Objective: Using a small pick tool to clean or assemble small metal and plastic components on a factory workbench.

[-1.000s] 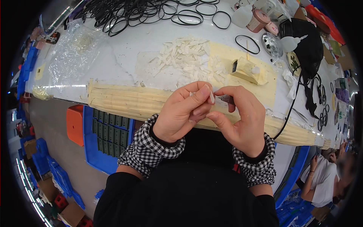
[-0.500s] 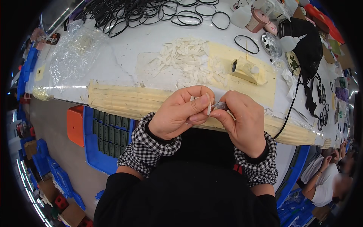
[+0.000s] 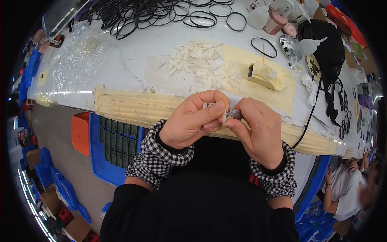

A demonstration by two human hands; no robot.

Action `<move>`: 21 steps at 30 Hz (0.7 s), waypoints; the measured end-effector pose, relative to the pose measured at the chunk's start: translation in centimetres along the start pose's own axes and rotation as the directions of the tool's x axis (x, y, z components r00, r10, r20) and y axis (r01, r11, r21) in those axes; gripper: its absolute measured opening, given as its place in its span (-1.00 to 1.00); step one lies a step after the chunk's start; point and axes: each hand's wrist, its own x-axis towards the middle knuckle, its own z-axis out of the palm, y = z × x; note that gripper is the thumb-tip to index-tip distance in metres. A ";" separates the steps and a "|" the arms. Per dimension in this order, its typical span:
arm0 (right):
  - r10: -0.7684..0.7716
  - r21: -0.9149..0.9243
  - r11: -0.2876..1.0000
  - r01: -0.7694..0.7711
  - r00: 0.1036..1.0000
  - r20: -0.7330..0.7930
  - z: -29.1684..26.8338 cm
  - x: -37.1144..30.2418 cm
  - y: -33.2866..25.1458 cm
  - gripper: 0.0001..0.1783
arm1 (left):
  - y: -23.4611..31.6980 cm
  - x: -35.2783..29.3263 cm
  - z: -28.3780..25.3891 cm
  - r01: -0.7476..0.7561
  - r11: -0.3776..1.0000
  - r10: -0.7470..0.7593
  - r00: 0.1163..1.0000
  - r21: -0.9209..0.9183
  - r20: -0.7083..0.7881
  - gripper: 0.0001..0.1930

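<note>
My left hand [image 3: 196, 119] is closed, thumb and fingers pinching a small white strip [image 3: 224, 117] at the table's near edge. Between the thumb and forefinger of my right hand [image 3: 261, 130] is a small grey metal blade-like piece [image 3: 236, 114], its tip against or very close to the strip. The fingers cover much of both pieces. Beyond my hands lies a loose heap of short white strips [image 3: 197, 58], partly spread over a pale yellow sheet [image 3: 284, 94]. A yellowish tape-wrapped block [image 3: 262, 77] sits on that sheet.
Black rubber loops [image 3: 137, 16] pile up along the far side. A clear plastic bag [image 3: 80, 52] lies at left; a black bag [image 3: 322, 48] and white squeeze bottles [image 3: 310, 46] stand at right. Below the table are an orange stool [image 3: 80, 133] and a blue crate [image 3: 96, 157]. Another person [image 3: 342, 189] is at right.
Both hands stay almost in place, with the strip and grey piece shifting slightly. At far right the other person's arm has moved.
</note>
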 end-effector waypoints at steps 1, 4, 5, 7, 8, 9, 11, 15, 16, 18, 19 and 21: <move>0.001 -0.003 1.000 -0.001 1.000 0.004 0.0 0.0 0.0 -0.67 | 0.0 0.0 0.0 0.002 1.000 -0.002 1.000 0.000 0.003 -0.83; 0.007 -0.024 1.000 -0.007 1.000 0.029 0.0 -0.1 0.0 -0.67 | -0.1 0.0 -0.1 0.000 1.000 0.000 1.000 0.014 0.004 -0.81; 0.016 -0.010 1.000 -0.016 0.999 0.040 -0.1 -0.1 -0.1 -0.65 | -0.1 0.0 0.0 0.000 1.000 0.000 1.000 0.016 0.002 -0.81; 0.033 0.019 0.999 -0.034 0.998 0.062 -0.2 -0.1 -0.3 -0.59 | 0.0 0.0 0.2 -0.001 1.000 0.001 1.000 0.018 -0.003 -0.80; 0.030 0.020 0.999 -0.031 0.998 0.061 -0.3 -0.1 -0.3 -0.60 | 0.0 -0.1 0.2 -0.003 1.000 0.003 1.000 0.019 -0.002 -0.80; 0.027 0.022 0.999 -0.028 0.998 0.060 -0.3 -0.1 -0.3 -0.60 | -0.1 -0.1 0.2 -0.005 1.000 0.005 1.000 0.021 -0.002 -0.80; 0.015 0.014 1.000 -0.016 0.999 0.039 -0.2 -0.1 -0.2 -0.62 | -0.1 -0.1 0.1 -0.001 1.000 0.001 1.000 0.016 -0.001 -0.80; -0.011 -0.001 1.000 0.011 1.000 -0.009 0.1 -0.1 0.0 -0.66 | -0.2 -0.1 0.1 0.013 1.000 -0.013 1.000 -0.007 0.002 -0.80; -0.013 -0.001 1.000 0.013 1.000 -0.009 0.1 -0.1 0.0 -0.66 | -0.2 -0.1 0.1 0.014 1.000 -0.014 1.000 -0.016 0.003 -0.80; 0.015 0.020 1.000 -0.015 0.999 0.031 0.0 -0.1 -0.1 -0.61 | -0.2 -0.1 0.1 0.014 1.000 -0.014 1.000 -0.020 -0.001 -0.80; 0.029 0.031 0.999 -0.030 0.998 0.051 -0.1 -0.1 -0.2 -0.59 | -0.2 -0.1 0.1 0.014 1.000 -0.014 1.000 -0.021 -0.003 -0.79; 0.024 0.050 0.998 -0.027 0.998 0.056 -0.1 -0.2 -0.2 -0.58 | -0.1 -0.1 0.1 0.016 0.999 -0.016 1.000 -0.034 0.006 -0.81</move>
